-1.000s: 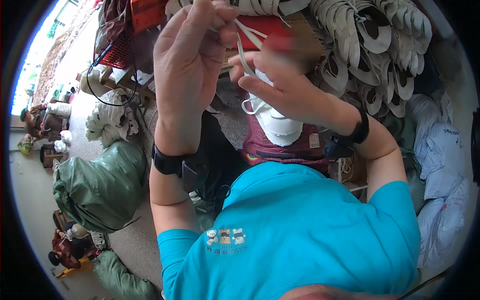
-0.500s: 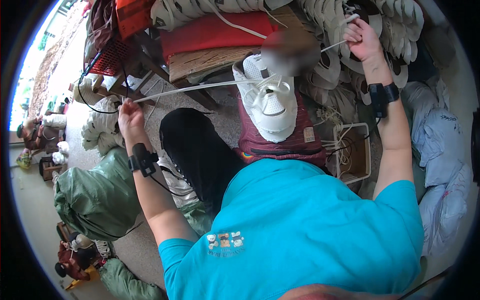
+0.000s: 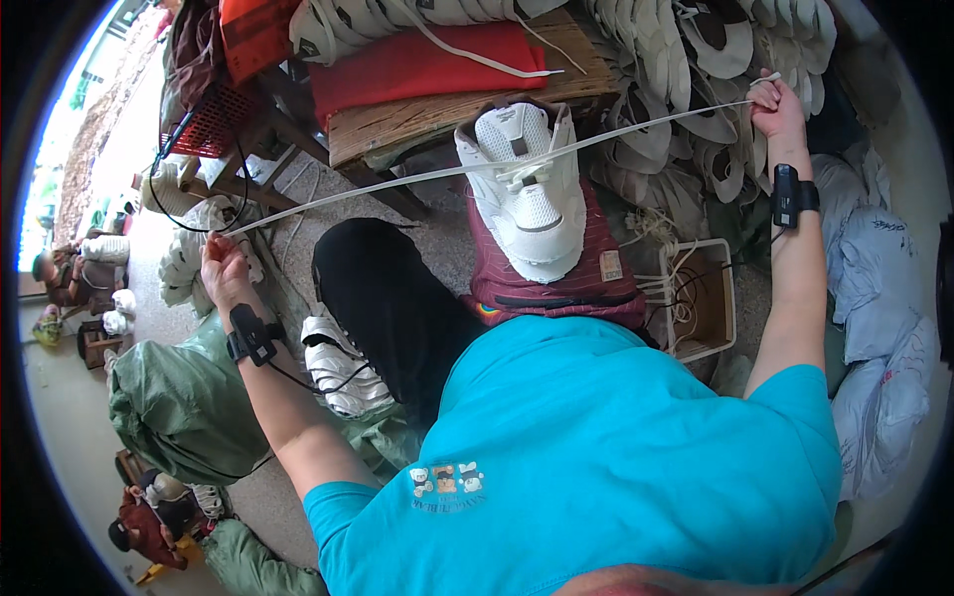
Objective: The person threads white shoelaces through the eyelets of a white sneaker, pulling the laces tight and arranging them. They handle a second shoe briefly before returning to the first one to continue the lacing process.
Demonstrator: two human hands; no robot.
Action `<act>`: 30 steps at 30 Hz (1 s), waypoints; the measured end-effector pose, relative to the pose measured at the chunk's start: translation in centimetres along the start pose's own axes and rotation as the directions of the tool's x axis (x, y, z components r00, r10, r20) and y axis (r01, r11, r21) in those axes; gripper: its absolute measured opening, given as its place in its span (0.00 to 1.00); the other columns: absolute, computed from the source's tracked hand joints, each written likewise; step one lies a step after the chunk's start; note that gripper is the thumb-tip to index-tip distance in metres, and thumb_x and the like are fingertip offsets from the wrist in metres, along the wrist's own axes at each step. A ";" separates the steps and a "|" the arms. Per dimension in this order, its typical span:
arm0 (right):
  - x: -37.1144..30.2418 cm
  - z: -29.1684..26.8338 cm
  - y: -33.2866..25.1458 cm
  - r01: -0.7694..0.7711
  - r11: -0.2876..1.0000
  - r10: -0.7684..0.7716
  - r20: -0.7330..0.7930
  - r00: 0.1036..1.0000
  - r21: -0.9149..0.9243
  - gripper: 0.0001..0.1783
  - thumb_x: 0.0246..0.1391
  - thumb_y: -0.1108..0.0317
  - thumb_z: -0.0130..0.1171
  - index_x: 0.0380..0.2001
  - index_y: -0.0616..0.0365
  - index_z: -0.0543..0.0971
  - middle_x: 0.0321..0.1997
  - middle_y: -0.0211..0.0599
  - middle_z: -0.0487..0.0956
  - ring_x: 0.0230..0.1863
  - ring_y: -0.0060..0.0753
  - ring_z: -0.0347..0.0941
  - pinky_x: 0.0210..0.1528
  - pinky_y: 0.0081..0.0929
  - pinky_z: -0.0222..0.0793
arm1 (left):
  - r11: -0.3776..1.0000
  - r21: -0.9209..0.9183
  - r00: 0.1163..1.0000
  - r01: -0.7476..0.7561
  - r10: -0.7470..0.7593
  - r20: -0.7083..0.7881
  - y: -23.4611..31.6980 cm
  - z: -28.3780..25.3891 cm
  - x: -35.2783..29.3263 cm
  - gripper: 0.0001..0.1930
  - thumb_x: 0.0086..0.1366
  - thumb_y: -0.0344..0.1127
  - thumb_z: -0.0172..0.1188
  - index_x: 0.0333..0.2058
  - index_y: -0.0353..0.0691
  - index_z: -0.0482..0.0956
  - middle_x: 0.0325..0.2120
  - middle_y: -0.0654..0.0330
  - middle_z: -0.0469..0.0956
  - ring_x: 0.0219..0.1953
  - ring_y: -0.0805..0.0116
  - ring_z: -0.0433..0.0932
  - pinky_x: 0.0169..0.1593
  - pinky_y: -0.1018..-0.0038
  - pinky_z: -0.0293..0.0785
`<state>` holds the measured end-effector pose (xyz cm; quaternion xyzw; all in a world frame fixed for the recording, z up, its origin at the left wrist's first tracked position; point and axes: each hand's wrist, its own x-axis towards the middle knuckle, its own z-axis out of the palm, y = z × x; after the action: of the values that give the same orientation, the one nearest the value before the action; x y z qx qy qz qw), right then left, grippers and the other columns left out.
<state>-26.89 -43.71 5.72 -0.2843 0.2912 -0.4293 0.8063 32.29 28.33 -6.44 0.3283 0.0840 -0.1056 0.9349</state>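
Observation:
A white shoelace (image 3: 397, 183) stretches nearly straight between my two hands, crossing over a white sneaker upper (image 3: 540, 230). My left hand (image 3: 228, 270), far out to the left, pinches one end of it. The other end is gripped by my right hand (image 3: 777, 111), raised at the far right, and a short bit sticks out past the fingers. Toe toward me, the upper lies on a maroon striped cloth (image 3: 497, 268) over my lap. Lacing shows across its throat, partly covered by the stretched lace.
Ahead stands a wooden bench (image 3: 397, 129) with a red cloth (image 3: 427, 72) and a row of uppers. More uppers (image 3: 715, 45) are stacked at the far right. A white bin (image 3: 730, 298) with laces sits beside my lap. Green sacks (image 3: 189, 397) and other people (image 3: 149, 526) are at left.
My hands have moved farther apart: the left outward and slightly nearer me, the right outward and down. The lace now runs in one long line over the upper.

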 end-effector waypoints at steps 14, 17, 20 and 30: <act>-1.5 -0.5 -1.2 0.043 0.981 -0.047 -0.016 0.999 -0.188 0.12 0.67 0.69 0.44 0.41 0.68 0.72 0.15 0.20 0.57 0.12 0.16 0.49 0.14 0.18 0.45 | 0.975 0.218 0.998 -0.051 0.041 0.048 0.7 -3.2 -0.1 0.06 0.68 0.28 0.57 0.31 0.34 0.76 0.26 0.58 0.79 0.27 0.70 0.79 0.32 0.79 0.79; -5.4 5.8 6.9 -0.023 0.854 0.112 0.142 0.984 -0.520 0.11 0.66 0.65 0.50 0.41 0.62 0.76 0.18 0.13 0.58 0.15 0.08 0.49 0.14 0.13 0.44 | 0.951 0.288 0.982 -0.111 0.060 0.178 -3.1 2.0 -5.0 0.05 0.69 0.29 0.56 0.36 0.32 0.77 0.32 0.55 0.81 0.35 0.68 0.81 0.40 0.80 0.79; -12.0 11.0 13.7 0.102 0.639 0.316 0.380 0.869 -0.762 0.08 0.63 0.66 0.57 0.41 0.55 0.81 0.26 0.15 0.72 0.22 0.07 0.63 0.22 0.11 0.57 | 0.928 0.364 0.953 -0.075 -0.041 0.299 -9.3 9.1 -10.9 0.09 0.71 0.32 0.55 0.39 0.31 0.78 0.36 0.51 0.82 0.37 0.66 0.81 0.43 0.76 0.78; -15.9 14.7 20.6 0.828 -0.011 0.308 0.786 0.537 -0.561 0.10 0.50 0.74 0.59 0.38 0.56 0.79 0.34 0.41 0.81 0.34 0.41 0.80 0.37 0.33 0.74 | 0.831 0.552 0.884 -0.074 -0.201 0.421 -13.3 14.0 -18.5 0.11 0.72 0.34 0.56 0.44 0.31 0.78 0.39 0.53 0.82 0.39 0.71 0.80 0.46 0.77 0.77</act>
<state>-12.89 -17.36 4.57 -0.9505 0.0463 -0.1119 0.2861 12.36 11.99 0.62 0.5464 -0.1639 -0.2323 0.7878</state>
